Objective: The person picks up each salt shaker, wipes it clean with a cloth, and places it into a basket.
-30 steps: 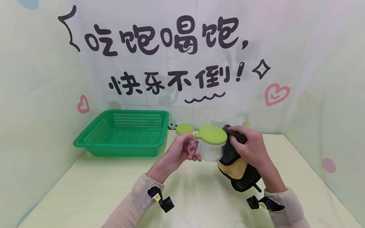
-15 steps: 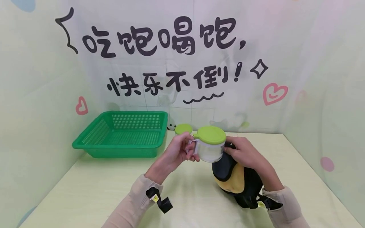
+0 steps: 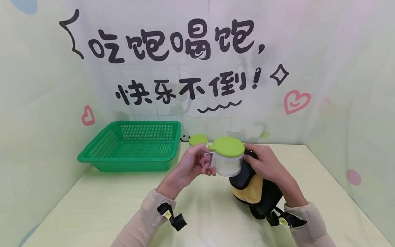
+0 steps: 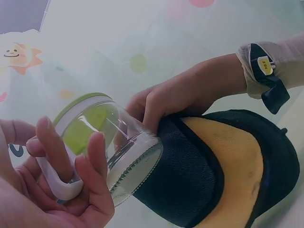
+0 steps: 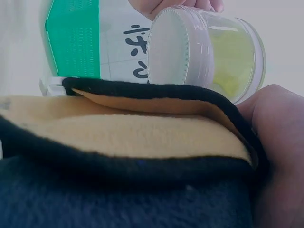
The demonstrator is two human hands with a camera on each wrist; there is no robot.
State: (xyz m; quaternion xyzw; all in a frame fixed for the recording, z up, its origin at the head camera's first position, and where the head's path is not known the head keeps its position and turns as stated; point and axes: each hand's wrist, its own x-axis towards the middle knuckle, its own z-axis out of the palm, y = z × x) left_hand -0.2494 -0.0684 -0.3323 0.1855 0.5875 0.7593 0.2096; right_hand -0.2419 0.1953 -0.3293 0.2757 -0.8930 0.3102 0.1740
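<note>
My left hand (image 3: 192, 163) grips the white handle of a clear glass seasoning jar (image 3: 228, 165) with a light green lid (image 3: 229, 146), held above the table. At the jar's right side, my right hand (image 3: 266, 164) holds the upper end of a cloth (image 3: 251, 190), navy on one face and yellow on the other, with black edging. The cloth hangs down in folds below the hand. In the left wrist view the cloth (image 4: 190, 175) lies against the glass jar (image 4: 128, 142). Folded cloth (image 5: 142, 135) fills the right wrist view, hiding most of the right fingers.
A green perforated plastic basket (image 3: 129, 164) stands at the back left of the pale table (image 3: 123, 202). Behind my left hand, a second green-lidded jar (image 3: 198, 140) is partly hidden. A printed fabric backdrop (image 3: 166, 68) closes the far side.
My right hand has moved slightly down beside the jar, and the cloth's hanging part has swung and refolded. The left hand holds the jar in nearly the same place.
</note>
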